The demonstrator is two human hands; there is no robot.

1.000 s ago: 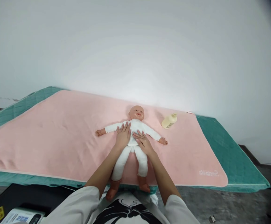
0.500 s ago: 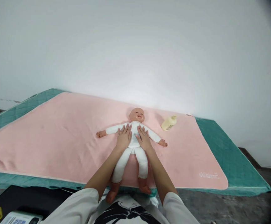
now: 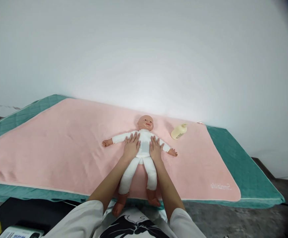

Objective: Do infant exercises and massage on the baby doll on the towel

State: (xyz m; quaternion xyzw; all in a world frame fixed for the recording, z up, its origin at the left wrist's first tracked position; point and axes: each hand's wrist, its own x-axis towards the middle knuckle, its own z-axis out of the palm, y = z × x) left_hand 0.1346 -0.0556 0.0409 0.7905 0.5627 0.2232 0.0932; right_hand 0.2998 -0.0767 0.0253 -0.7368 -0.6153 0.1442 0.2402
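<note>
The left hand (image 3: 131, 147) and right hand (image 3: 155, 148) rested flat, fingers extended, on opposite sides of the baby doll (image 3: 145, 146), which lay on the pink mat (image 3: 64, 148), head pointing away from the person (image 3: 75, 220).

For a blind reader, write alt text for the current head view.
Two bare hands, left and right, rest flat on the sides of the white-clothed torso of a baby doll lying face up. It lies on a pink mat over a green pad, with a pale yellow bottle beyond its left arm.
</note>
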